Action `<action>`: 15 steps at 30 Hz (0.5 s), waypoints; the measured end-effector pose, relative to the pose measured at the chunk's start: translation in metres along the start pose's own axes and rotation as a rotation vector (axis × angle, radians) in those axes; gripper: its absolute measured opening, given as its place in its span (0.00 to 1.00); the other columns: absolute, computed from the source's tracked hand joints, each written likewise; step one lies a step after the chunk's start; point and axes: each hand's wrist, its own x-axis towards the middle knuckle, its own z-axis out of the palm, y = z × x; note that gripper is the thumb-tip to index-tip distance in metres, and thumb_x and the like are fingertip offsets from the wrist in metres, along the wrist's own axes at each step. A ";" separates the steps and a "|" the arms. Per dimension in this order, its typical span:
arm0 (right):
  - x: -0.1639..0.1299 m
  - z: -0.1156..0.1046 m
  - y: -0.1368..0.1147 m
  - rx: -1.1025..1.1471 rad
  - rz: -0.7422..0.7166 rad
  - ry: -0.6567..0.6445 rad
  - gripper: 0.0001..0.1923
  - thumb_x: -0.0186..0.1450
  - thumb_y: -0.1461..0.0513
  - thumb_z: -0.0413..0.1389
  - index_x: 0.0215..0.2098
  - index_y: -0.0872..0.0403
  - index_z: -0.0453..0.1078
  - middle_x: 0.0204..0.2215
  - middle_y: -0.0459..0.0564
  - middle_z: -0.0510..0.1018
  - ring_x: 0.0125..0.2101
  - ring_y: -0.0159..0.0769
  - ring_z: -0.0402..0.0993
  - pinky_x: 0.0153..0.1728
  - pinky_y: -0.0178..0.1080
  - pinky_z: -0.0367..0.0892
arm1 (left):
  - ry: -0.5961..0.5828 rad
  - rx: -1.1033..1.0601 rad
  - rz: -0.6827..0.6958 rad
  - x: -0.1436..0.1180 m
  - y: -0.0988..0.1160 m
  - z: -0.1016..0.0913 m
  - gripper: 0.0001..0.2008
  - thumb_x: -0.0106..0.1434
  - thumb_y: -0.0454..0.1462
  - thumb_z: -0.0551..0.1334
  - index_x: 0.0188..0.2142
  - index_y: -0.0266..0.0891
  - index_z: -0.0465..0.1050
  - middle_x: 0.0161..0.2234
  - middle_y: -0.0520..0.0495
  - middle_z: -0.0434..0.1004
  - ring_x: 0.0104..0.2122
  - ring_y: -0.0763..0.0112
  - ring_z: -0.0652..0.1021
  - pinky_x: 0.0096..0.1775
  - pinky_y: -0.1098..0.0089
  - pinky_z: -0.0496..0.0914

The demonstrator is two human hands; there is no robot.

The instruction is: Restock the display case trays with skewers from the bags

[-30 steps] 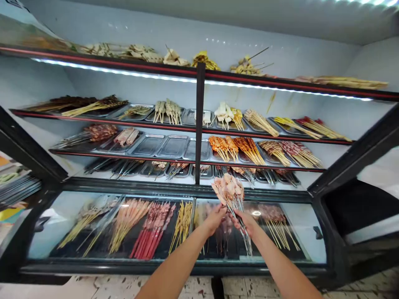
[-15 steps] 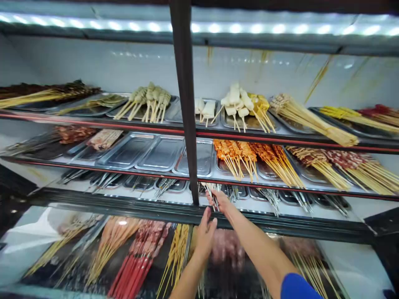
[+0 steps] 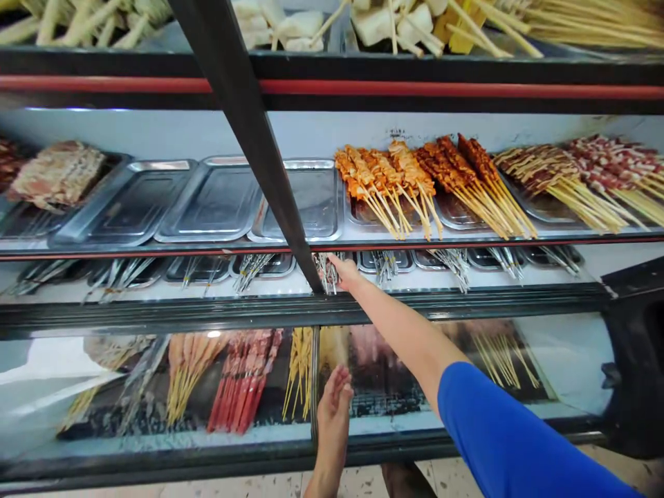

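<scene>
Skewers [image 3: 326,271] — thin metal rods — are gripped on the lowest shelf [image 3: 290,287], handles pointing out toward the glass front. Left hand [image 3: 333,408] is held flat, fingers extended, against the glass lid [image 3: 155,373]. Right hand [image 3: 345,271] is closed around the skewers.

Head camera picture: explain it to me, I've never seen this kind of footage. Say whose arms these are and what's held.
A camera on the person's head looks forward and down into a chilled display case of skewers. Both bare arms are the wearer's own. The right hand reaches into the low shelf, its grip among metal skewer ends; whether it holds them is unclear. The left hand rests open against the glass front. Above sit empty steel trays and orange meat skewers.
</scene>
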 end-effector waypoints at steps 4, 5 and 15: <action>-0.033 -0.013 0.000 -0.171 0.124 -0.019 0.08 0.61 0.61 0.54 0.31 0.60 0.63 0.16 0.46 0.72 0.17 0.32 0.71 0.20 0.36 0.71 | 0.022 -0.003 -0.130 -0.014 -0.024 -0.010 0.33 0.45 0.52 0.66 0.47 0.36 0.69 0.43 0.37 0.73 0.43 0.57 0.74 0.42 0.64 0.69; -0.041 -0.017 0.001 -0.176 0.184 -0.079 0.07 0.61 0.62 0.54 0.30 0.60 0.63 0.17 0.48 0.73 0.18 0.33 0.72 0.20 0.37 0.72 | 0.022 0.001 -0.155 -0.018 -0.027 -0.011 0.33 0.44 0.52 0.67 0.47 0.36 0.69 0.42 0.37 0.73 0.42 0.57 0.74 0.41 0.65 0.69; -0.058 -0.007 0.033 -0.056 0.018 -0.004 0.09 0.62 0.69 0.51 0.23 0.60 0.63 0.17 0.50 0.75 0.18 0.30 0.73 0.18 0.29 0.71 | -0.060 0.025 -0.237 -0.031 -0.009 -0.007 0.32 0.43 0.55 0.66 0.43 0.38 0.72 0.37 0.40 0.75 0.36 0.62 0.75 0.36 0.68 0.69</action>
